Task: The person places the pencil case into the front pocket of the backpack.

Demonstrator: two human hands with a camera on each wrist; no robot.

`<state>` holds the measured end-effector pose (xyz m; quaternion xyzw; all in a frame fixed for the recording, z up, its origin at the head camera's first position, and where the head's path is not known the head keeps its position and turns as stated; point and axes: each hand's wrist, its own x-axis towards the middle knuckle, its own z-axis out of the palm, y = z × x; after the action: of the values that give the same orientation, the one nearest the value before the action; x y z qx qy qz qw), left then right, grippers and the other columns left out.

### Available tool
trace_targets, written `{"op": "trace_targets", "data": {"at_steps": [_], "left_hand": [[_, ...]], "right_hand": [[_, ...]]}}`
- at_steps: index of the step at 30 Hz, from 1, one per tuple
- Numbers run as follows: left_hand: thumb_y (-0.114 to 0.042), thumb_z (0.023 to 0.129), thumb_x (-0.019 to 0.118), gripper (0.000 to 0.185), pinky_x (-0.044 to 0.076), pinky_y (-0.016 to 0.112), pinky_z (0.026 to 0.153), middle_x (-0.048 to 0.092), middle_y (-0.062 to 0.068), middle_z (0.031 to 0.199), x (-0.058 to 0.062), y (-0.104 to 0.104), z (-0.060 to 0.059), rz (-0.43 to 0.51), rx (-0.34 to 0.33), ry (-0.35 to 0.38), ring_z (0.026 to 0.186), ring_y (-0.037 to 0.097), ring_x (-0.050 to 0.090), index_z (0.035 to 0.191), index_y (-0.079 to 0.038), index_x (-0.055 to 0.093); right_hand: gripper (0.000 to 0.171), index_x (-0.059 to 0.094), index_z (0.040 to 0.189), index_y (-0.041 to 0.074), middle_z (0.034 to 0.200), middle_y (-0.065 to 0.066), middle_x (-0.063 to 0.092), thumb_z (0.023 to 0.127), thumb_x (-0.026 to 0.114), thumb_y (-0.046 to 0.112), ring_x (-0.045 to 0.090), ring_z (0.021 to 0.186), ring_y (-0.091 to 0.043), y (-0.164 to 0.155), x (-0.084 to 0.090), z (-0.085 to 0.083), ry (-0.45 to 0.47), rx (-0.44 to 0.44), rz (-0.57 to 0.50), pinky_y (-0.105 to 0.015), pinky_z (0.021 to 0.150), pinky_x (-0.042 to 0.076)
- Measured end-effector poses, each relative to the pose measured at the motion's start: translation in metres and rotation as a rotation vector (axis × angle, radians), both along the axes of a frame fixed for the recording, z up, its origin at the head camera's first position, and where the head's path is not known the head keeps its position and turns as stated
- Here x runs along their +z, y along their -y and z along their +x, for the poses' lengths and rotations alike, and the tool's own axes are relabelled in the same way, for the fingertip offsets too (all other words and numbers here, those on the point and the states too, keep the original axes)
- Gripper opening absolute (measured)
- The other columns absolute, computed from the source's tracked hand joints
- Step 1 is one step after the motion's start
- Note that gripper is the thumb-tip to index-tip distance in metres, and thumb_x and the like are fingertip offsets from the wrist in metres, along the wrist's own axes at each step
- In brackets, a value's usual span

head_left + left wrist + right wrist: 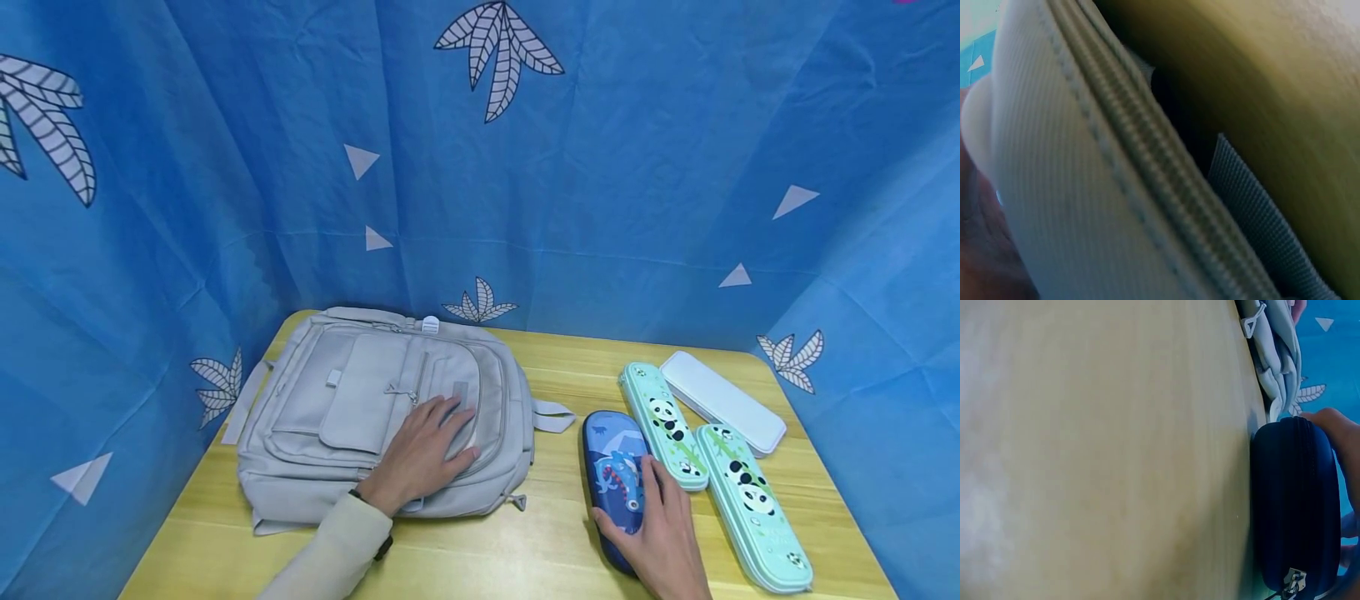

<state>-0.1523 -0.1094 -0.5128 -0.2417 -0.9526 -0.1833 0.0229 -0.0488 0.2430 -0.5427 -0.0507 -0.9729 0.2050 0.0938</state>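
Observation:
A light grey backpack [360, 400] lies on its back on the wooden table, front pockets up. My left hand [423, 454] rests on the front pocket, fingers spread. In the left wrist view the bag's side and zipper [1141, 144] fill much of the picture. A dark blue pencil case [611, 442] with a shark picture lies to the right of the bag. My right hand [663, 533] holds it across its near half, thumb on the left edge and fingers along the right. The right wrist view shows the case's end with a zipper pull [1294, 581], down at the table.
Right of the blue case lie two mint green panda pencil cases [663, 425] [753, 504] and a white case [723, 400]. A strap loop [553, 415] sticks out from the bag. Behind the table hangs a blue curtain [637, 167].

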Motion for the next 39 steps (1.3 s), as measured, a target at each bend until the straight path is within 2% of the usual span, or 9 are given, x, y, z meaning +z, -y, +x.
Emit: {"op": "trace_targets", "data": {"at_steps": [11,22,32,39], "left_hand": [[-0.047,0.108,0.063,0.057,0.034,0.063,0.126,0.053,0.016,0.163,-0.004,-0.001,0.0,-0.012,0.006,-0.018,0.153,0.043,0.044,0.156,-0.016,0.061],[-0.045,0.11,0.061,0.055,0.032,0.062,0.128,0.052,0.016,0.164,-0.007,-0.002,0.001,-0.019,0.012,-0.028,0.154,0.043,0.043,0.156,-0.016,0.06],[-0.041,0.111,0.059,0.055,0.031,0.066,0.127,0.049,0.017,0.168,-0.012,-0.002,0.006,0.001,0.004,-0.048,0.157,0.045,0.04,0.159,-0.014,0.057],[-0.039,0.115,0.047,0.054,0.026,0.065,0.13,0.045,0.013,0.172,-0.011,-0.006,0.009,-0.028,0.021,-0.028,0.161,0.042,0.036,0.164,-0.015,0.052]], "right_hand": [[0.12,0.034,0.166,-0.007,0.167,-0.03,0.031,0.084,0.087,0.061,0.037,0.142,-0.052,0.003,-0.002,0.003,0.022,0.01,-0.015,-0.074,0.111,0.042],[0.126,0.028,0.17,-0.003,0.173,-0.028,0.022,0.084,0.084,0.07,0.033,0.147,-0.053,0.006,0.001,0.004,0.137,-0.015,0.007,-0.074,0.113,0.042],[0.123,0.032,0.169,-0.003,0.172,-0.027,0.024,0.083,0.085,0.067,0.039,0.14,-0.054,0.007,0.001,0.006,0.105,-0.016,0.014,-0.073,0.106,0.046],[0.12,0.034,0.168,-0.003,0.171,-0.026,0.026,0.083,0.086,0.064,0.043,0.137,-0.054,0.007,0.001,0.006,0.092,-0.02,0.012,-0.072,0.104,0.048]]}}
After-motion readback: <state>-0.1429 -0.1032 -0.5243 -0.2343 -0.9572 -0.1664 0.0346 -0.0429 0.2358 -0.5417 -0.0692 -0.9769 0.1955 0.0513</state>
